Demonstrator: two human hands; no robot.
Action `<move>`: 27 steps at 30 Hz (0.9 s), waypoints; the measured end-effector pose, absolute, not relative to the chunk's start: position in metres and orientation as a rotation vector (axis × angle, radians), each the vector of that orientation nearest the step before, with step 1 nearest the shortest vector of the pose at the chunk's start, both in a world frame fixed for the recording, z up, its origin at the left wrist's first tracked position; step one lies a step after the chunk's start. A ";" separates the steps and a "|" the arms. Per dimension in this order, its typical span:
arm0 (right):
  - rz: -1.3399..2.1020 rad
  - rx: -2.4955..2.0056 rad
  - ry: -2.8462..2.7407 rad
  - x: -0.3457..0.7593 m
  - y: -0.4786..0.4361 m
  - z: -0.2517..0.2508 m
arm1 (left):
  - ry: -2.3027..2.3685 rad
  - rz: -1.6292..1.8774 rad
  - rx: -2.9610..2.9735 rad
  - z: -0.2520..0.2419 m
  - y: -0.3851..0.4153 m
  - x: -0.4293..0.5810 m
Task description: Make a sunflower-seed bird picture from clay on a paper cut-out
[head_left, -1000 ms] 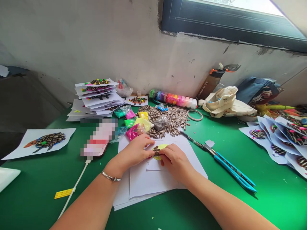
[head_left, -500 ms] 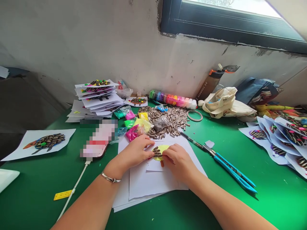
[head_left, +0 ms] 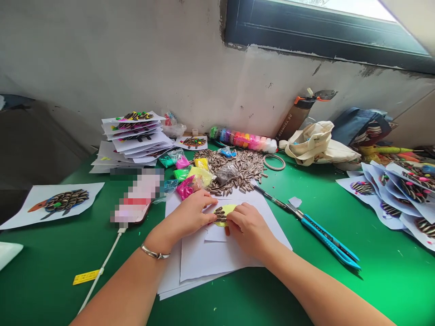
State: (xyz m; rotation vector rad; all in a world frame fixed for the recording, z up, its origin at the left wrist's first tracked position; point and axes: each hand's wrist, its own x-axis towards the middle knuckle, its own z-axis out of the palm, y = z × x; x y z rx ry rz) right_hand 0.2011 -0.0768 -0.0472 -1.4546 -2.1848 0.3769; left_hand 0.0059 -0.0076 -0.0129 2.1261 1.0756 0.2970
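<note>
On a stack of white paper lies a small sheet with a flat yellow clay shape on it. Several striped sunflower seeds sit in rows on the yellow, and a small brown piece shows below it. My left hand holds nothing; its fingers are apart, the thumb tip touching the left side of the seeds. From the right, my right hand presses its closed fingertips at the end of the rows, hiding whatever they pinch and part of the yellow shape.
A heap of loose seeds and bagged coloured clay lie beyond the paper. A blue utility knife rests to the right. Seed pictures are stacked at left and right. A phone on a cable lies left.
The whole view has shifted slightly, so everything appears a little further left. Both hands stay at the yellow shape; the right fingertips remain pressed by the seeds.
</note>
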 end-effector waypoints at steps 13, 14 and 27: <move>0.384 -1.473 -2.229 0.200 -0.075 -0.043 | 1.077 0.312 2.106 -0.017 -0.006 0.005; 0.391 -1.474 -2.231 0.200 -0.074 -0.042 | 1.076 0.317 2.107 -0.017 -0.006 0.005; 0.362 -1.499 -2.197 0.204 -0.072 -0.045 | 1.067 0.325 2.152 -0.017 -0.006 0.005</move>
